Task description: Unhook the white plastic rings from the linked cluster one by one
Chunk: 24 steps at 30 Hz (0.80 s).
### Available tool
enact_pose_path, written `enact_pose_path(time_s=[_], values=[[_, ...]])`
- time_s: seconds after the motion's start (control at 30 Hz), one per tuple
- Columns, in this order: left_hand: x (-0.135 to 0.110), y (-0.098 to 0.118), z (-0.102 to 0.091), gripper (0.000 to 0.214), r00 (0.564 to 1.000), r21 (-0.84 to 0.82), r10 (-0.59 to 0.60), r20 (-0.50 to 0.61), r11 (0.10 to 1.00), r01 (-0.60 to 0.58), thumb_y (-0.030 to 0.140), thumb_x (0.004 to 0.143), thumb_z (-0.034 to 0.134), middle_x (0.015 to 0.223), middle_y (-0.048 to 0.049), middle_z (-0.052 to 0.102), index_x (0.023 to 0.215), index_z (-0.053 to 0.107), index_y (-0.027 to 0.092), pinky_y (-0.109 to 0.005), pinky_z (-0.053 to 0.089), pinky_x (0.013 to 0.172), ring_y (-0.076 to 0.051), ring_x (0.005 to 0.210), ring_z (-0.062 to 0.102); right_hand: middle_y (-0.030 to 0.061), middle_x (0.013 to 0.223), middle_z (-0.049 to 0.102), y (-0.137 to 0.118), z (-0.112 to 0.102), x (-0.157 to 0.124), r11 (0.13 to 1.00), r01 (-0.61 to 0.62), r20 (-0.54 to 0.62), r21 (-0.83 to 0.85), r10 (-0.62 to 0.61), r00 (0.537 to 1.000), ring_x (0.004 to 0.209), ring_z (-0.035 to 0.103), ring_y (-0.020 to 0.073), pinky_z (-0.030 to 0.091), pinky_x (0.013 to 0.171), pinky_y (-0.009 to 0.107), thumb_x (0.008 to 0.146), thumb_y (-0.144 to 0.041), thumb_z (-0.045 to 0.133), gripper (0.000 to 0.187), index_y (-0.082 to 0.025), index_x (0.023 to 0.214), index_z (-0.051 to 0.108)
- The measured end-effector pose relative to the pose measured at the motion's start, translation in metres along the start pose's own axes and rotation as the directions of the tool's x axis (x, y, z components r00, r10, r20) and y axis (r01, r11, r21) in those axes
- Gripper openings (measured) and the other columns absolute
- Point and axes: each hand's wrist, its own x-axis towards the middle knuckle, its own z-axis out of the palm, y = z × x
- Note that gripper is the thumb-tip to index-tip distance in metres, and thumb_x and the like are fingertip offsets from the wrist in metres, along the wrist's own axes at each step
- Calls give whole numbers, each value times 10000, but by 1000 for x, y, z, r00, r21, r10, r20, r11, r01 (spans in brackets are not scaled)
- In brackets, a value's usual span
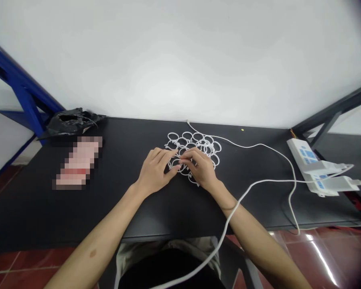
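Resting on a black table (pixel 132 208), two bare hands meet over a cluster of white plastic rings (pixel 195 146) linked into a flat mesh near the table's middle, toward the far edge. The left hand (pixel 155 170) lies palm down with its fingers loosely curled, their tips touching the near left edge of the mesh. The right hand (pixel 200 168) lies just beside it, its fingers bent and pinching a ring at the near side of the cluster; the two sets of fingertips almost touch. Roughly a dozen rings show beyond the hands, but an exact count cannot be made because the hands cover the near part.

One thin white cable (pixel 258 146) runs from the far edge of the table past the rings to the right, looping down over the near edge. A second, thicker white cable (pixel 246 192) crosses the right forearm and leads right to a white power strip (pixel 307 158) at the right end of the table, where two white adapters (pixel 331 176) are plugged in. At the far left corner sits one crumpled black plastic bag (pixel 70 120). Just near of it lies one blurred pinkish item (pixel 78 162), which cannot be identified.
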Motion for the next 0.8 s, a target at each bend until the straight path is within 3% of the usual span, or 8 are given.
enact_pose_path(time_s=[0.1,0.33,0.57,0.8], values=[[0,1,0,480,999,5,16,44,1000,-16,500,908,585,1126,-98,693,1247,568,161,-409,468,850,-252,989,591,24,822,645,2,-2,-2,999,-20,-8,-39,20,1000,744,619,140,515,683,265,938,-261,621,71,-211,888,618],[0,1,1,393,996,-16,-17,91,1000,19,412,928,591,1124,-74,683,1249,557,186,-408,476,885,-242,1002,580,30,815,651,-1,-4,-3,998,6,-6,-64,-6,1000,737,620,143,511,671,260,943,-266,612,79,-203,896,616],[-1,2,-2,387,992,-87,-72,99,993,81,345,939,577,1197,-75,621,1300,497,230,-429,481,947,-246,1089,544,53,972,678,-3,-6,-6,1000,-17,114,-10,19,993,857,656,155,546,770,279,990,-233,515,194,-234,1163,604],[0,4,-4,429,990,-115,-108,92,986,118,262,915,591,1225,-73,596,1329,481,235,-430,474,983,-235,1117,529,77,1035,670,-5,-6,-6,1000,5,126,17,-7,992,937,657,174,554,818,311,992,-219,498,216,-234,1178,607]])
